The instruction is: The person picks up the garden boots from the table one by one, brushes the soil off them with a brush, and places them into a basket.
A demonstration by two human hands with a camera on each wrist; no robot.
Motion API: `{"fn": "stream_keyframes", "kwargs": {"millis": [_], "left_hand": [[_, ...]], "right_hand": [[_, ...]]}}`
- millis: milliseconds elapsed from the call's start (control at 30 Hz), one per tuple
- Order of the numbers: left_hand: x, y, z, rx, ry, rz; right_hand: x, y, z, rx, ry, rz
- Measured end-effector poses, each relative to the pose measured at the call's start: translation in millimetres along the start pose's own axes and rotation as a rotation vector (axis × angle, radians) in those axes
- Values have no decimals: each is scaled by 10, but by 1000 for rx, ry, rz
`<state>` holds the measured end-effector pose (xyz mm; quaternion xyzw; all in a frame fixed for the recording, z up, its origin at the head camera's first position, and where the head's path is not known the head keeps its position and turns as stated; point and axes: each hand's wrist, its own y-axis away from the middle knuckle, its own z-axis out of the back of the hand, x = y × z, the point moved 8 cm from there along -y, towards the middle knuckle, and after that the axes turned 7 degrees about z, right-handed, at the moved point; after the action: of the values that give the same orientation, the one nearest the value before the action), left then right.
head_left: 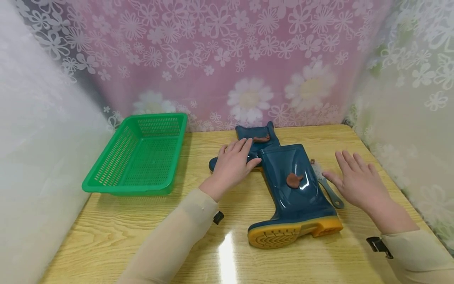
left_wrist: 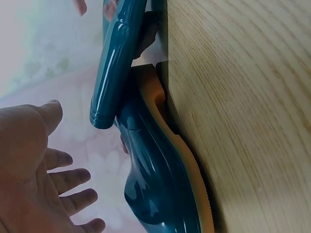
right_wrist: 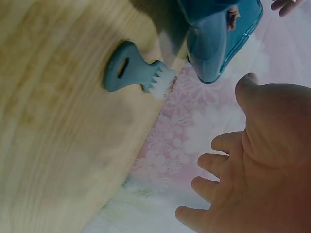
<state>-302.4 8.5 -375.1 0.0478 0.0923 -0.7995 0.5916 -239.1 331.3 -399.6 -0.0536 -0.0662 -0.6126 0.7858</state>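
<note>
Two dark blue rubber boots with yellow soles lie on their sides. Across the nearer boot (head_left: 301,201) sits a brown lump (head_left: 293,180), soft-looking like clay or mud. Another brown smear (head_left: 261,139) is on the shaft of the farther boot (left_wrist: 155,160). My left hand (head_left: 232,163) hovers above the farther boot, fingers extended, and the left wrist view shows it apart from the boot. My right hand (head_left: 363,183) is raised to the right of a brush (right_wrist: 141,73) with a grey-green handle and white bristles. Its fingers are spread and hold nothing. Brown bits cling to the bristle tips.
A green plastic basket (head_left: 166,181) with slotted sides stands at the left of the wooden table (head_left: 198,244). Flower-patterned curtains (head_left: 209,51) hang behind the table and along its sides. Glare shows on the tabletop near the front.
</note>
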Motion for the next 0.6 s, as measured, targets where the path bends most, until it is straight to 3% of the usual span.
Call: {"fn": "stream_keyframes", "kwargs": {"millis": [367, 600], "left_hand": [[-144, -125, -40, -31, -18, -37], [-246, -200, -108, -9, -24, -47]], "right_hand": [[-82, 35, -163, 48, 14, -7], [-98, 54, -270, 75, 24, -17]]}}
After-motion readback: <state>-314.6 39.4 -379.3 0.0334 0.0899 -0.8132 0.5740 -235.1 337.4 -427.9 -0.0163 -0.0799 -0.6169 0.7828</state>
